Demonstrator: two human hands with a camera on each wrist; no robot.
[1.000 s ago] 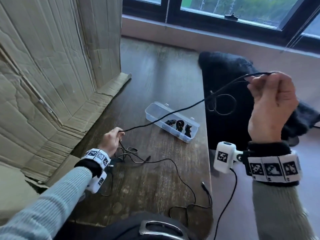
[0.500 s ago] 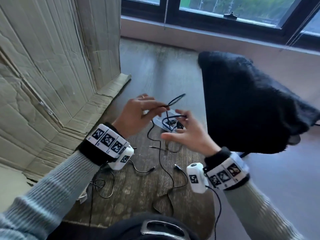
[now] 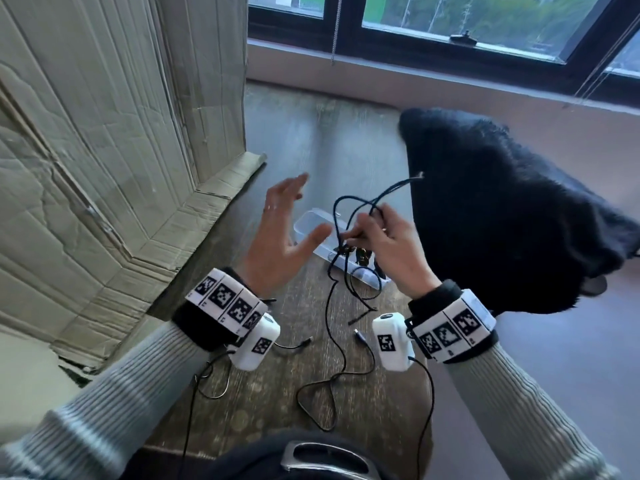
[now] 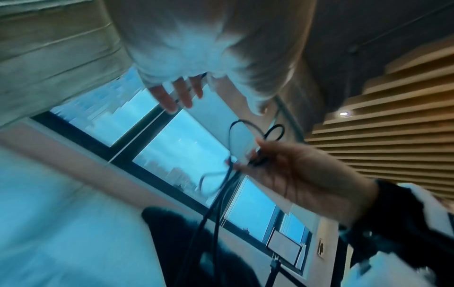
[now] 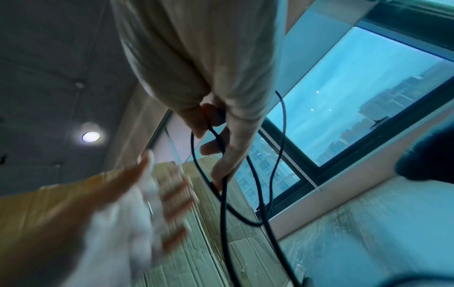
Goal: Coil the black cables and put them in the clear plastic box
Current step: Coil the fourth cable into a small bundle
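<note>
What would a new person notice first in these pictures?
First, the right hand, raised over the table, pinching loops of a black cable whose tail hangs down to the wood. Beside it the left hand is spread open, and the clear box lies just behind both.

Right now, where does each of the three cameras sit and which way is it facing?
Head: worn on the head, looks down at the wooden table; both forearms show.
Left wrist: on the left wrist, tilted up at the window; open left hand on top.
Right wrist: on the right wrist, faces up; right hand pinches loops.
Shared: all three show the thin black cable.
</note>
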